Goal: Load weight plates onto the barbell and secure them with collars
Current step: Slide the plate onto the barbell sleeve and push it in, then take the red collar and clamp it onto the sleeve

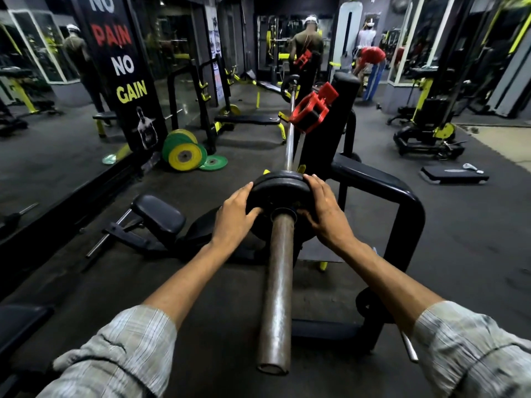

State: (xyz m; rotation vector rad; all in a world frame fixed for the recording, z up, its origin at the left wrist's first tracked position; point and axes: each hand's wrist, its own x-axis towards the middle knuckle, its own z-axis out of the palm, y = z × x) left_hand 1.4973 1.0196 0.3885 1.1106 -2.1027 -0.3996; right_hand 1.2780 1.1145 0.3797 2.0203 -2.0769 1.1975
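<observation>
Gym floor, dark rubber matting. Wall banner [120,67] reads "NO PAIN NO GAIN". Black plates [277,186] sit on barbell sleeve [277,285], which runs toward camera. Left hand [234,218] and right hand [324,209] grip plate rim either side, fingers spread over the face. Red collar [311,110] perches atop black rack upright [324,130] beyond. Yellow-green plates [184,153] lean near banner foot.

Under you is dark rubber gym floor [230,297]. Yellow and green weight plates [184,152] stand leaning on it by the mirror wall, one green plate [213,162] lying flat beside them. A black step platform [454,176] lies well apart on your right.
</observation>
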